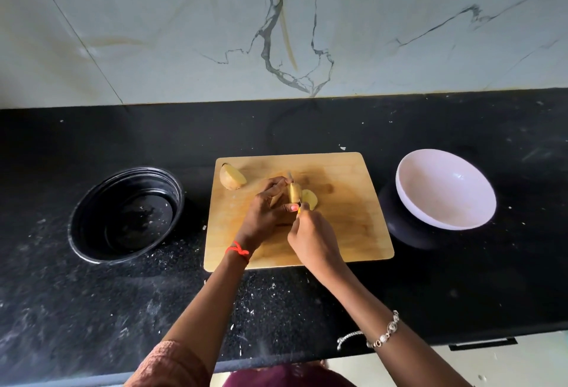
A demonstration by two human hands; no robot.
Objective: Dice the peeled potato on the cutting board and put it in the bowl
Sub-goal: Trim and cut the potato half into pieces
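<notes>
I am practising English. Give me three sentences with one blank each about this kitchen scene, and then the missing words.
The white bowl stands to the ____ of the cutting board.
The other bowl, left of the board, is ____ in colour.
The left hand grips a piece of ____.
Missing words: right; black; potato.

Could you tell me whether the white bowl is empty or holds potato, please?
Empty: the white bowl shows only its bare inner surface, no pieces.
</notes>
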